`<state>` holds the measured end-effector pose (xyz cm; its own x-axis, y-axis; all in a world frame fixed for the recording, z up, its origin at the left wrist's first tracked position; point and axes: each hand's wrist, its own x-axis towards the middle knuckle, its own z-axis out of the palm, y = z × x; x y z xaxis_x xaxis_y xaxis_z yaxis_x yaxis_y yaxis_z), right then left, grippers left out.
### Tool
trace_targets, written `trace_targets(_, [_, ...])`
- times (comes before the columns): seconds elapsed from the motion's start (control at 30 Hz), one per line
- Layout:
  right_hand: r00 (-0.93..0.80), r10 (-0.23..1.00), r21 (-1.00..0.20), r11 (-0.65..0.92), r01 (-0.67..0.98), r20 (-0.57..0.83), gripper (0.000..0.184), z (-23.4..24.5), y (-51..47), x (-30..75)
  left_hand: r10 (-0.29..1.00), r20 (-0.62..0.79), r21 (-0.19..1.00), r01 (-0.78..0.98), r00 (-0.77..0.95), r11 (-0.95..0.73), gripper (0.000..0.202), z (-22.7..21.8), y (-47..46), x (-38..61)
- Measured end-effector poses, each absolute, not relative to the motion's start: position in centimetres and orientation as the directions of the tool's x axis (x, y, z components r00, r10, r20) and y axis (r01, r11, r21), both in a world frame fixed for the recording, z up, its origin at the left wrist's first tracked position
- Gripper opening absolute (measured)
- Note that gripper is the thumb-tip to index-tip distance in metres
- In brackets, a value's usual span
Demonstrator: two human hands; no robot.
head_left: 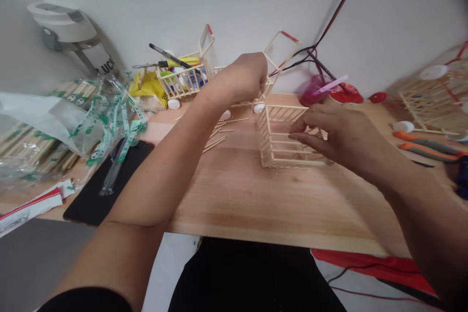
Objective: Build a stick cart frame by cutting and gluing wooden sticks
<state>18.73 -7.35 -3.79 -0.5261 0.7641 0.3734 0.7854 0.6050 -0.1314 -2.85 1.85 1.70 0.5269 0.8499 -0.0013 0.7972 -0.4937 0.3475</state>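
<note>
My right hand rests on the top of a pale wooden stick cage, with its fingertips reaching over the near rails. The cage stands on a light wooden tabletop. My left hand is raised, its curled fingers against the base of an upright stick frame with a red piece. Whatever those fingers grip is hidden. A few loose sticks and white bottle caps lie between my hands.
Bags of sticks lie on a black mat at left. Behind stand a stick basket of pens, a pink cup and a red lid. Right are orange-handled tools and another stick structure.
</note>
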Motion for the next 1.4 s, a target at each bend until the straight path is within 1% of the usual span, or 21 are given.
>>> trace_targets(0.13, [-0.527, 0.774, -0.122, 0.595, 0.794, 0.351, 0.028, -4.0, -7.2, 18.8, 0.849, 0.006, 0.338, 0.798, 0.528, -0.499, 0.028, 1.7, 1.8, -2.9])
trace_targets(0.27, [-0.533, 0.762, -0.116, 0.606, 0.787, 0.367, 0.028, -3.6, -7.3, 18.9, 0.856, 0.007, 0.322, 0.809, 0.517, -0.492, 0.030, 1.9, 1.5, -2.9])
trace_targets(0.33, [-0.506, 0.774, -0.124, 0.585, 0.802, 0.379, 0.027, -2.9, -7.6, 19.1, 0.856, 0.011, 0.317, 0.810, 0.516, -0.492, 0.031, 2.0, 1.4, -2.9])
trace_targets(0.4, [-0.453, 0.791, -0.104, 0.534, 0.839, 0.412, 0.027, -2.1, -8.3, 19.3, 0.859, 0.020, 0.310, 0.814, 0.511, -0.491, 0.030, 2.1, 1.4, -3.0])
trace_targets(0.5, [-0.383, 0.784, -0.053, 0.465, 0.884, 0.488, 0.031, -1.4, -9.8, 19.7, 0.860, 0.039, 0.292, 0.817, 0.509, -0.497, 0.027, 2.2, 1.5, -3.1])
trace_targets(0.63, [-0.376, 0.760, -0.032, 0.461, 0.887, 0.529, 0.045, -2.7, -12.3, 19.8, 0.852, 0.048, 0.277, 0.812, 0.522, -0.514, 0.026, 2.4, 1.6, -3.1])
trace_targets(0.7, [-0.384, 0.775, -0.015, 0.452, 0.892, 0.501, 0.055, -4.0, -13.6, 19.5, 0.846, 0.042, 0.268, 0.809, 0.532, -0.522, 0.025, 2.5, 1.6, -3.0])
trace_targets(0.77, [-0.397, 0.798, 0.027, 0.433, 0.901, 0.453, 0.062, -5.4, -14.7, 18.9, 0.842, 0.034, 0.252, 0.810, 0.539, -0.529, 0.024, 2.7, 1.5, -2.9])
trace_targets(0.93, [-0.407, 0.831, 0.070, 0.413, 0.908, 0.380, 0.072, -7.1, -15.8, 16.8, 0.833, 0.007, 0.208, 0.814, 0.553, -0.543, 0.025, 2.8, 1.4, -2.7])
trace_targets(1.07, [-0.387, 0.845, 0.075, 0.388, 0.919, 0.370, 0.073, -6.8, -15.4, 15.9, 0.812, 0.018, 0.227, 0.788, 0.584, -0.572, 0.022, 2.6, 1.4, -2.8])
trace_targets(1.2, [-0.372, 0.853, 0.071, 0.373, 0.925, 0.365, 0.071, -6.6, -15.1, 16.1, 0.816, 0.035, 0.252, 0.785, 0.577, -0.566, 0.021, 2.5, 1.4, -2.9])
trace_targets(1.4, [-0.373, 0.860, 0.086, 0.367, 0.926, 0.349, 0.069, -7.2, -15.3, 15.4, 0.818, 0.035, 0.196, 0.799, 0.573, -0.568, 0.025, 2.4, 1.3, -2.6])
